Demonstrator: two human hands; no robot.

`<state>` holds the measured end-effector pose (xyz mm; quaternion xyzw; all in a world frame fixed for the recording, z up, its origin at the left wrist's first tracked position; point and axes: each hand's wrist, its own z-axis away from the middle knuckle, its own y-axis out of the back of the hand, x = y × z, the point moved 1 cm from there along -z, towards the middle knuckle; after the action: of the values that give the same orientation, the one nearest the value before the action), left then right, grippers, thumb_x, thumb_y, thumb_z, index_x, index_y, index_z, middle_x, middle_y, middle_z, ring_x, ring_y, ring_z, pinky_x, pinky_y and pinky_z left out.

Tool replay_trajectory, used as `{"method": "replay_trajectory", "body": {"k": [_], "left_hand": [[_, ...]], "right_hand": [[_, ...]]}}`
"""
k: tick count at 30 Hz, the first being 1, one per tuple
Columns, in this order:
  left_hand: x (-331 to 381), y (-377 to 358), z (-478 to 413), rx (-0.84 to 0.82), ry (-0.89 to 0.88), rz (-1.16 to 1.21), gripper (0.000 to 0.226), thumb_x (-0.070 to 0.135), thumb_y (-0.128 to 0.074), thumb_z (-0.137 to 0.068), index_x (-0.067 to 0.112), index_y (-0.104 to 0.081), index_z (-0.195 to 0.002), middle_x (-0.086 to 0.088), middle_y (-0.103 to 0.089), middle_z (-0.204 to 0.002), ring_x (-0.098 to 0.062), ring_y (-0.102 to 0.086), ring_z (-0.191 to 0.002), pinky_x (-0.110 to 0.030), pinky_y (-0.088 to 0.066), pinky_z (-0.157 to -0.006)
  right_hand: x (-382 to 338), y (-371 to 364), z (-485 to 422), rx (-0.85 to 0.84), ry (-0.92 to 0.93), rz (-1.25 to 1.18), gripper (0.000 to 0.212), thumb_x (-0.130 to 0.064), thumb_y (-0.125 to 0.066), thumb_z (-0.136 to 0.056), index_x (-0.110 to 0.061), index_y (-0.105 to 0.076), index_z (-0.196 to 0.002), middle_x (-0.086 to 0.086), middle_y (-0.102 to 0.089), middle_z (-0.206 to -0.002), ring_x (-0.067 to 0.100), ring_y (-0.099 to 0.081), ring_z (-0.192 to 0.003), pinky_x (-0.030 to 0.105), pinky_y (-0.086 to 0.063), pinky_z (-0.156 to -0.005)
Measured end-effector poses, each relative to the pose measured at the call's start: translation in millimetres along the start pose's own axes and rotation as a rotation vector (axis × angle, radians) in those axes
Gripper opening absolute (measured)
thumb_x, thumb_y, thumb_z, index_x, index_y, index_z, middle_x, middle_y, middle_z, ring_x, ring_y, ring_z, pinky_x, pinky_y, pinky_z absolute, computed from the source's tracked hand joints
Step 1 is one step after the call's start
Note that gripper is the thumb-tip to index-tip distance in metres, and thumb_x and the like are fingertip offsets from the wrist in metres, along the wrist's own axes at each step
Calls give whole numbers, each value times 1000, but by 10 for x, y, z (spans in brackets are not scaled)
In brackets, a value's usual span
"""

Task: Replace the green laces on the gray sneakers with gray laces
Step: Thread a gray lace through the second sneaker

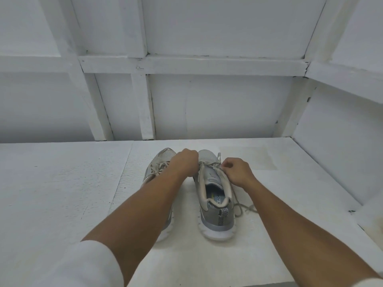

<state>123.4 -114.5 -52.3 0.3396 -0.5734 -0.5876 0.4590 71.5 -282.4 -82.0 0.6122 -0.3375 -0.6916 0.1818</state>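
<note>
Left sneaker point(157, 170) is gray-laced; right sneaker point(215, 204) is part-threaded. Right hand point(238, 172) pinches the gray lace point(246, 209); left hand point(185, 160) curls, apparently round it.

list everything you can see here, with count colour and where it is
left sneaker: one, gray, laced, mid-table, partly behind the left forearm
right sneaker: one, gray with white sole, just right of the other
lace: one, gray-beige, in the right sneaker, loose end trailing on the table to its right
table: one, white, under both shoes
wall: white panels with white battens, behind and to the right
sleeve: white, lower left
left hand: fingers curled over the right sneaker's front lacing, grip hidden
right hand: pinches the lace at the right sneaker's right edge
</note>
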Motion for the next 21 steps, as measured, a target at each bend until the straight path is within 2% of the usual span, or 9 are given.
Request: {"method": "replay_trajectory", "body": {"k": [3, 6, 8, 10, 13, 15, 17, 19, 21], "left_hand": [[-12, 7, 3, 23, 31, 19, 23, 8, -51, -89, 1, -55, -111, -20, -55, -117, -37, -59, -105, -37, -46, -76], [-2, 1, 4, 30, 35, 23, 22, 7, -50, -89, 0, -55, -109, -21, -56, -116, -36, -59, -103, -36, -44, -73], [11, 6, 10, 24, 42, 29, 21, 7, -51, -89, 0, -55, -108, -20, -56, -116, -36, -60, -103, -36, -44, -73], [17, 17, 15, 27, 48, 37, 23, 8, -51, -88, 1, -55, -110, -20, -56, -116, -36, -59, -104, -36, -45, -74], [24, 27, 28, 34, 52, 40, 24, 7, -50, -89, 1, -55, -112, -20, -55, -118, -36, -59, -105, -36, -44, -75], [32, 11, 37, 41, 60, 41, 26, 8, -49, -90, 1, -54, -115, -19, -54, -121, -35, -58, -108, -35, -43, -75], [46, 1, 48, 45, 70, 41, 27, 9, -48, -92, 2, -54, -117, -17, -53, -123, -34, -57, -111, -34, -42, -76], [59, -3, 51, 50, 71, 39, 27, 9, -48, -92, 3, -54, -118, -17, -53, -123, -34, -57, -111, -34, -42, -75], [63, -5, 56, 48, 70, 32, 27, 8, -48, -92, 2, -53, -118, -17, -54, -123, -34, -57, -111, -34, -42, -76]], "right_hand": [[41, 76, -14, -79, 11, 147, 9, -19, -64, -91, -20, -66, -82, 6, -68, -96, 19, -57, -85, 22, -37, -72], [46, 251, -9, -254, -24, 398, 9, -15, -62, -89, -19, -70, -86, 5, -69, -100, 19, -59, -88, 24, -42, -73], [20, 321, 15, -396, -81, 579, 18, -13, -59, -90, -13, -72, -101, 5, -68, -113, 22, -61, -103, 29, -49, -83], [15, 329, -6, -561, -144, 828, 32, -20, -55, -94, -10, -65, -123, 5, -60, -128, 24, -55, -117, 32, -46, -95], [81, 279, -91, -719, -214, 1072, 39, -29, -52, -95, -7, -60, -127, 8, -56, -126, 24, -53, -104, 32, -45, -91], [137, 263, -141, -671, -263, 1065, 36, -27, -56, -91, -7, -62, -122, 8, -58, -128, 25, -54, -97, 33, -47, -90], [146, 269, -157, -481, -244, 953, 28, -21, -57, -87, -9, -64, -112, 9, -61, -118, 27, -59, -98, 34, -49, -86], [133, 257, -196, -259, -143, 741, 26, -20, -56, -87, -13, -61, -112, 8, -59, -113, 28, -59, -103, 34, -49, -85], [91, 193, -205, -147, -37, 451, 26, -23, -61, -89, -17, -62, -114, 5, -61, -113, 26, -58, -107, 33, -47, -89]]}}
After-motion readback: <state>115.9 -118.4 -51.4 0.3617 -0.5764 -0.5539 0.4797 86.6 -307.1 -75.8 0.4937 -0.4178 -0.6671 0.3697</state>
